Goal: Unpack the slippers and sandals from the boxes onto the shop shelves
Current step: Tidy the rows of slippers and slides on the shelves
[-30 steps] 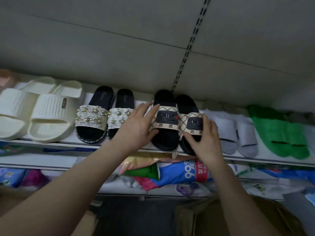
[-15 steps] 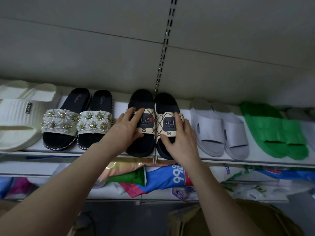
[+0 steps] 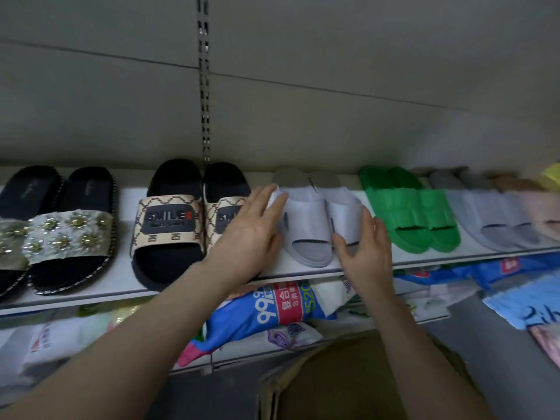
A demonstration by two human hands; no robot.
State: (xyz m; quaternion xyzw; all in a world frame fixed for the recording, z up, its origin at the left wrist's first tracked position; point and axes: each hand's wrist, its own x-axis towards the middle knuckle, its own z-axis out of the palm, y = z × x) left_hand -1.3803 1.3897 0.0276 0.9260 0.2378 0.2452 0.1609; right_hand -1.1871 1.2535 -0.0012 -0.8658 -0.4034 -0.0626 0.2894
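Observation:
A pair of pale grey slides [image 3: 315, 225] stands on the white shelf [image 3: 303, 269], toes toward me. My left hand [image 3: 248, 234] lies with straight fingers against the left side of the left grey slide, partly covering the black and beige SMILE slides [image 3: 169, 225] beside it. My right hand [image 3: 366, 250] cups the toe and right side of the right grey slide, fingers lightly bent around its strap. A pair of green slides [image 3: 409, 213] stands just to the right.
Black slides with flower studs [image 3: 60, 234] stand at the far left; more grey and pink slides [image 3: 500, 219] stand at the far right. Packets in printed wrappers [image 3: 272, 307] fill the lower shelf. An open cardboard box [image 3: 348, 380] sits below my arms.
Both hands left the SMILE slides and moved right onto the pale grey pair. The view has shifted to the right along the shelf.

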